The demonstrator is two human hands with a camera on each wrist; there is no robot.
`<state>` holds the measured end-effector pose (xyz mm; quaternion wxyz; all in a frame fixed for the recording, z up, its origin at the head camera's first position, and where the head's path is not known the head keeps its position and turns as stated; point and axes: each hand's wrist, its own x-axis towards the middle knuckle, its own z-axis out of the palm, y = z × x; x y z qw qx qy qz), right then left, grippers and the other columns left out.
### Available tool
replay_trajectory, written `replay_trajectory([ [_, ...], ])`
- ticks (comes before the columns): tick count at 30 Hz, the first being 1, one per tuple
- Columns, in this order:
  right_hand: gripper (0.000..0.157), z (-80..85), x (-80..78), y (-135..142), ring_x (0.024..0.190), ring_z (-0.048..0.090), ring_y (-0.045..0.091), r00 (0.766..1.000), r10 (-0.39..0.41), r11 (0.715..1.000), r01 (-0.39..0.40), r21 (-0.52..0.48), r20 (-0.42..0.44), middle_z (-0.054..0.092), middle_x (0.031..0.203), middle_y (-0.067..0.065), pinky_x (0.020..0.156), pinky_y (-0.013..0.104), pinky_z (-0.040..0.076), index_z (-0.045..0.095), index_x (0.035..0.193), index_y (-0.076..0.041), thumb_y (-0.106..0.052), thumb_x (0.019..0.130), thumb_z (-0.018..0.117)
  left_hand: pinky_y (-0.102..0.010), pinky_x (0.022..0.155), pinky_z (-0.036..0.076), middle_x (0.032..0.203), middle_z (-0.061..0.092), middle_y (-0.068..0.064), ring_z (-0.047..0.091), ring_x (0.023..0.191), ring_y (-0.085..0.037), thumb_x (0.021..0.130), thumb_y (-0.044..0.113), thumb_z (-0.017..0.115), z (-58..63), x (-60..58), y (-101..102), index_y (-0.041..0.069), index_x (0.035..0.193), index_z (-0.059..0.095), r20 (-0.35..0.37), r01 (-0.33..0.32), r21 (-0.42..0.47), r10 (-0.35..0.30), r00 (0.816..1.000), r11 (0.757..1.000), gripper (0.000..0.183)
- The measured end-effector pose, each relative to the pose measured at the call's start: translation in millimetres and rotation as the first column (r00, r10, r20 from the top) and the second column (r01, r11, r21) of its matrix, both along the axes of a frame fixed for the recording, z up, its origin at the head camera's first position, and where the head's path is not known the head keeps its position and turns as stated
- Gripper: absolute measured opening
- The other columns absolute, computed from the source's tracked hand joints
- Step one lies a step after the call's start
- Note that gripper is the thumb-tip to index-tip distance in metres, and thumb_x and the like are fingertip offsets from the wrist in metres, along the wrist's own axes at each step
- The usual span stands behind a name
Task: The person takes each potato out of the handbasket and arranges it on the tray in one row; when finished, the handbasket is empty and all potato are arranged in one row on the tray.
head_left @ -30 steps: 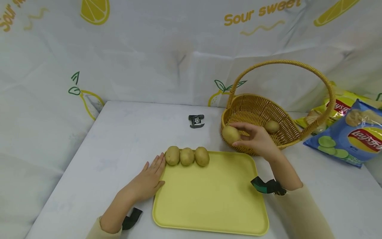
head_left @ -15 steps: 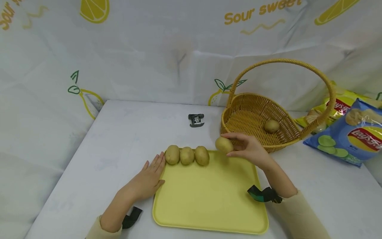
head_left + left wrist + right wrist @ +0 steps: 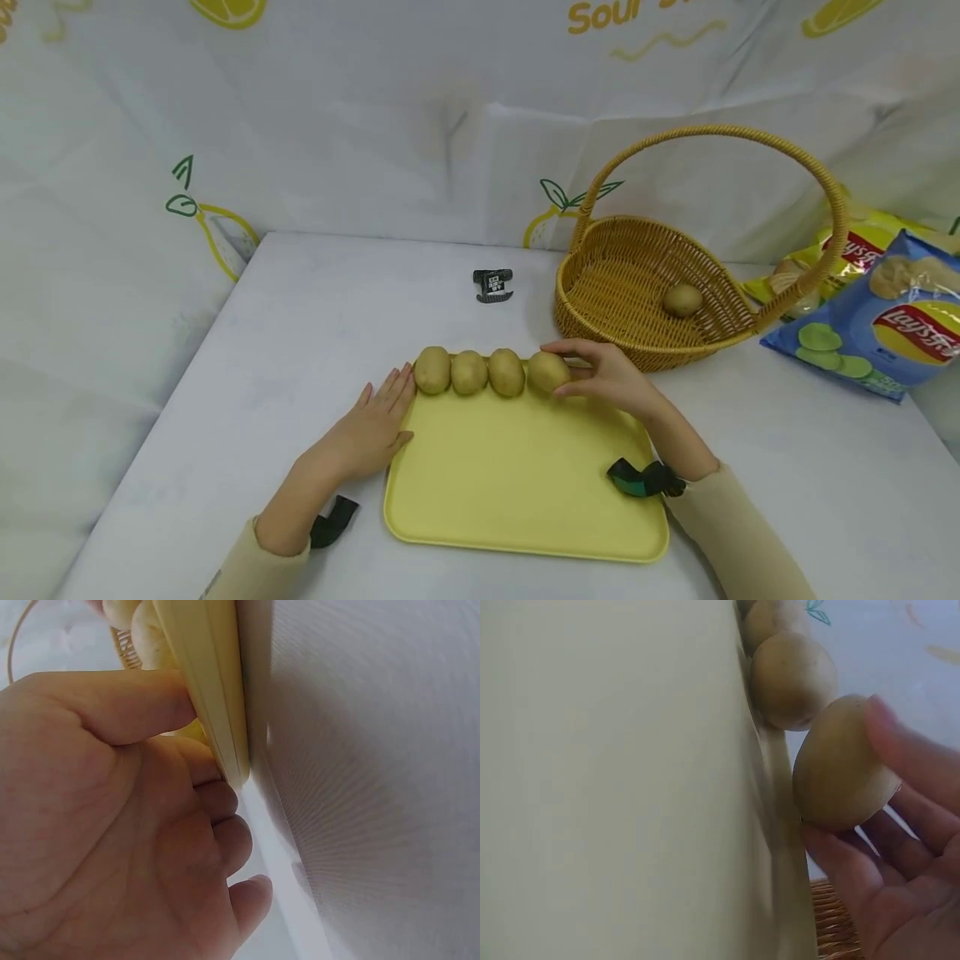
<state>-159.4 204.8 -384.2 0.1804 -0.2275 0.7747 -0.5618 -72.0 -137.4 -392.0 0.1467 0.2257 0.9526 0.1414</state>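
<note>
My right hand (image 3: 603, 379) pinches a potato (image 3: 548, 372) between thumb and fingers at the far edge of the yellow tray (image 3: 517, 483). In the right wrist view the held potato (image 3: 845, 766) is close beside the row's end potato (image 3: 793, 680). Three more potatoes stand in a line along the tray's far edge, from the left corner potato (image 3: 432, 370) to the right one (image 3: 507, 372). Flat against the tray's left side rests my left hand (image 3: 367, 433), fingers straight. Its thumb and fingertips touch the tray wall (image 3: 214, 697) in the left wrist view.
Behind the tray on the right stands a wicker basket (image 3: 622, 329) with a tall handle, one potato (image 3: 682, 300) inside. Two chip bags, blue (image 3: 870, 321) and yellow (image 3: 862, 242), lie right of it. A small black item (image 3: 492, 285) lies behind the tray.
My right hand has carried the potato from the basket's front rim left and nearer, to the end of the row on the tray. The left hand stays at the tray's side. The view has tipped down slightly.
</note>
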Motion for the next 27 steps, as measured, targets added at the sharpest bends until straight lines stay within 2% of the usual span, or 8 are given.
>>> replay_trajectory([
  [5, 0.058, -4.0, -3.0, 4, 0.117, 0.053, 0.034, 1.000, -0.025, 0.999, 0.025, 0.032, -0.018, 0.052, 0.130, 0.020, 0.086, 0.027, 0.050, 0.056, 0.127, 0.004, 0.003, 0.073, 0.078, -0.058, 0.110, 0.012, 0.154, 0.005, -0.024, 0.006, 0.142, -0.036, 0.098, 0.019, 0.049, 1.5, 0.0, 1, -0.012, 0.145, 0.015, 0.001, -0.003, 0.012, 0.003, 1.000, 1.000, 0.066],
  [9, 0.058, -6.5, -5.5, 6, 0.118, 0.052, 0.034, 0.999, -0.016, 1.000, 0.017, 0.024, -0.043, 0.053, 0.129, 0.020, 0.088, 0.027, 0.049, 0.056, 0.126, 0.005, 0.003, 0.072, 0.078, -0.058, 0.110, 0.013, 0.154, 0.007, -0.024, 0.007, 0.142, -0.036, 0.098, 0.019, 0.050, 2.3, 0.5, 1, -0.012, 0.145, 0.017, -0.007, -0.007, -0.003, 0.007, 1.000, 1.000, 0.065],
  [14, 0.057, -6.2, -8.6, 14, 0.118, 0.052, 0.035, 0.998, -0.046, 0.999, 0.046, 0.005, -0.048, 0.054, 0.128, 0.021, 0.088, 0.026, 0.049, 0.056, 0.124, 0.006, 0.002, 0.072, 0.078, -0.058, 0.110, 0.013, 0.154, 0.008, -0.025, 0.008, 0.142, -0.037, 0.098, 0.020, 0.050, 4.4, 0.9, 0, -0.012, 0.145, 0.017, -0.012, -0.006, -0.032, 0.006, 1.000, 0.999, 0.066],
  [18, 0.056, -5.8, -9.9, 23, 0.115, 0.056, 0.029, 0.996, -0.085, 0.996, 0.085, -0.018, -0.017, 0.053, 0.130, 0.021, 0.087, 0.026, 0.050, 0.056, 0.125, 0.007, 0.002, 0.073, 0.077, -0.059, 0.109, 0.013, 0.153, 0.010, -0.025, 0.010, 0.141, -0.037, 0.097, 0.020, 0.051, 7.0, 1.2, -1, -0.013, 0.144, 0.019, -0.021, -0.002, -0.043, 0.001, 1.000, 0.999, 0.066],
  [23, 0.055, -5.6, -11.1, 30, 0.111, 0.058, 0.017, 0.996, -0.093, 0.995, 0.092, -0.042, -0.003, 0.051, 0.131, 0.024, 0.087, 0.027, 0.050, 0.055, 0.125, 0.009, 0.002, 0.075, 0.076, -0.059, 0.109, 0.013, 0.153, 0.011, -0.026, 0.012, 0.141, -0.038, 0.097, 0.020, 0.052, 8.9, 0.9, -2, -0.013, 0.144, 0.020, -0.029, 0.001, -0.048, -0.002, 1.000, 0.999, 0.066],
  [27, 0.056, -3.3, -10.1, 33, 0.112, 0.057, 0.017, 0.995, -0.103, 0.994, 0.103, -0.040, 0.000, 0.051, 0.131, 0.023, 0.087, 0.027, 0.050, 0.055, 0.125, 0.009, 0.001, 0.075, 0.077, -0.060, 0.109, 0.013, 0.153, 0.012, -0.026, 0.012, 0.141, -0.038, 0.097, 0.019, 0.052, 8.7, -0.2, -4, -0.014, 0.143, 0.021, -0.036, -0.005, -0.060, 0.003, 0.999, 0.998, 0.065],
])
